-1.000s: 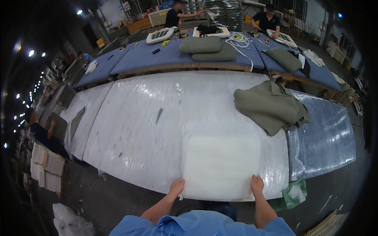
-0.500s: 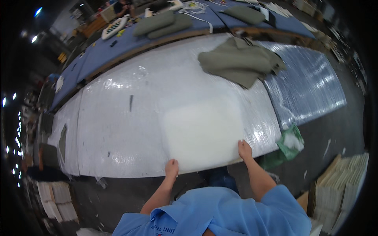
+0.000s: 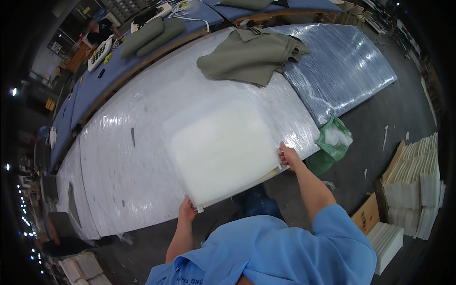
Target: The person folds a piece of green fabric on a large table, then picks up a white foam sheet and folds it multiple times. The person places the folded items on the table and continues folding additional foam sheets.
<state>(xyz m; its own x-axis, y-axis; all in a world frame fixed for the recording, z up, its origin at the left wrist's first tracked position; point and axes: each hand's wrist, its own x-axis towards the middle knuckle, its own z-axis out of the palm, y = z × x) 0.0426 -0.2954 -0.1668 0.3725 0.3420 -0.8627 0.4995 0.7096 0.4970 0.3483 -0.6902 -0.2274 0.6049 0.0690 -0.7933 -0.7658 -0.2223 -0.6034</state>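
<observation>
A white, soft-edged wadding sheet lies on the plastic-wrapped work table in front of me. Below its near edge shows a thin cream layer, perhaps foam. My left hand is closed at the near left corner, where a small white tab sticks out by the fingers. At the near right corner, my right hand has its fingers curled round the edge beside another small white tab. The undersides of both corners are hidden.
Olive-green fabric lies crumpled at the table's far side, beside a blue plastic-wrapped surface. A green sack with white stuffing hangs at the right edge. Stacked white sheets stand right. Beyond a blue table is another person.
My view has turned, so the table sits tilted. Both hands stay at the sheet's near corners; white tabs and the cream layer now show along its near edge.
</observation>
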